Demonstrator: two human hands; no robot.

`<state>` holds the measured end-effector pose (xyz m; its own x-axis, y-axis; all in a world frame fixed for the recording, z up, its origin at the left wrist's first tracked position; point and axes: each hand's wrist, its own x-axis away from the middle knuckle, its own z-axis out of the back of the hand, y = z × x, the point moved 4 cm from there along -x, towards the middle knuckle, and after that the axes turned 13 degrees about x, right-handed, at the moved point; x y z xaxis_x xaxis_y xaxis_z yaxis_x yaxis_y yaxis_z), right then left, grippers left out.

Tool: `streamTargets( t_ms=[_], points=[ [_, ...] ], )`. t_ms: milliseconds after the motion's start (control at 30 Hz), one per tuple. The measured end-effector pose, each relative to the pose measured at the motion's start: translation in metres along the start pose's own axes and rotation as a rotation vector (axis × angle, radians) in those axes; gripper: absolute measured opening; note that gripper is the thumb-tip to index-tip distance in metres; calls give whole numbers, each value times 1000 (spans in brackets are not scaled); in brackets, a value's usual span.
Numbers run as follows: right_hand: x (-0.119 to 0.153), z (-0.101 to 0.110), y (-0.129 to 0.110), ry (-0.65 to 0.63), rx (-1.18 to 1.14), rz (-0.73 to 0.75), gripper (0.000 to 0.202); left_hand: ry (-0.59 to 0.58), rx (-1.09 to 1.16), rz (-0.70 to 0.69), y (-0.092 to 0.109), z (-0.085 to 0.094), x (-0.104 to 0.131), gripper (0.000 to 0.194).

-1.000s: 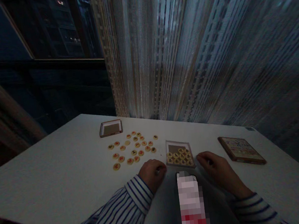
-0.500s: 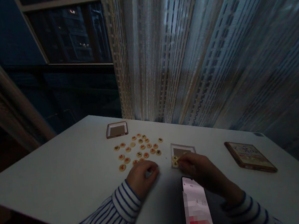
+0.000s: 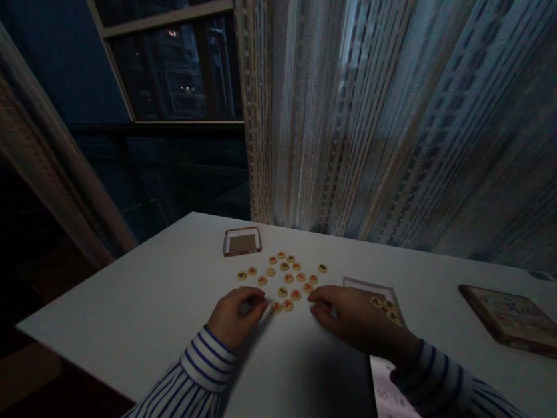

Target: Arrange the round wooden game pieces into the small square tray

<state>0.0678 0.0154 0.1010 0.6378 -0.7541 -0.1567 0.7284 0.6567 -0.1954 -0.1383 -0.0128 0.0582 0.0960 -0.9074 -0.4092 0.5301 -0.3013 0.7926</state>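
Round wooden Chinese chess pieces (image 3: 289, 278), with red or black characters, lie loosely spread on the white table. My left hand (image 3: 235, 316) rests at their near left edge, fingers loosely curled, thumb and forefinger slightly apart; it covers part of that area. At the near right edge, my right hand (image 3: 348, 315) has its fingers bent in toward the thumb, the tips beside a red piece (image 3: 308, 287). Whatever is between those tips is hidden. Partly behind my right hand and wrist is a shallow tray (image 3: 367, 282) with several black-character pieces (image 3: 389, 305) in it.
A brown-rimmed shallow tray or lid (image 3: 243, 252) lies at the far left. To the right is a flat box (image 3: 526, 325) with a picture on top. A lit phone (image 3: 393, 394) lies under my right forearm. Curtains (image 3: 308, 118) hang behind the white table (image 3: 159, 310).
My right hand has moved from the tray to the right edge of the spread pieces. My left hand has shifted left over the table. The view has swung left.
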Motion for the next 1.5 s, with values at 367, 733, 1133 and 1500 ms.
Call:
streamTargets(
  t_ms=[367,733,1133,1500],
  points=[
    [-37,-33,-10,-30,-53,38,30,94,-238,115,-37,31,-22,33],
    [-52,-37,-15,-56,105,43,27,15,-422,172,-64,23,-45,39],
    [-59,-40,-9,-60,71,35,28,-25,-554,183,-73,21,-51,36],
    [-59,-44,-5,-73,74,40,26,41,-476,91,-67,22,-51,31]
  ],
)
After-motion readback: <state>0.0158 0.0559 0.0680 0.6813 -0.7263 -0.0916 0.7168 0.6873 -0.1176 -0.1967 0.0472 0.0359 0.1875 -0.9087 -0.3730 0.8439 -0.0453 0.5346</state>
